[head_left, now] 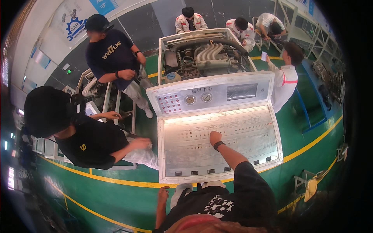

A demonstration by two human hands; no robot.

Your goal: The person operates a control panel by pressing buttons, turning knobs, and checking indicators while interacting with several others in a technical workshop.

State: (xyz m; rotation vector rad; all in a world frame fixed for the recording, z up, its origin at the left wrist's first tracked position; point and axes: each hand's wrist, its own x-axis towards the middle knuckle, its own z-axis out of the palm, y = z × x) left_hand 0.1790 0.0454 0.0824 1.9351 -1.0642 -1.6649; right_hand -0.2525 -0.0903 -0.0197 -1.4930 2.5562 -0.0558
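Note:
My right hand (215, 137) is closed, its knuckles up, over the sloping white panel board (182, 163) in front of me. It covers part of a row of small round sockets. What its fingers hold, if anything, is hidden under the hand. A dark band circles the wrist. Low at my left side, short of the panel's near edge, hangs my left hand (162, 195); nothing shows in it, and its fingers are loosely bent and apart. Several black rocker switches (211, 171) line the board's lower edge.
Behind the board rises a console (211, 95) with two round gauges, red buttons and a dark screen. An engine (210, 54) sits in a white frame beyond. Two people in dark shirts (114, 54) stand at left; several in white jackets (285, 83) are at the back and right.

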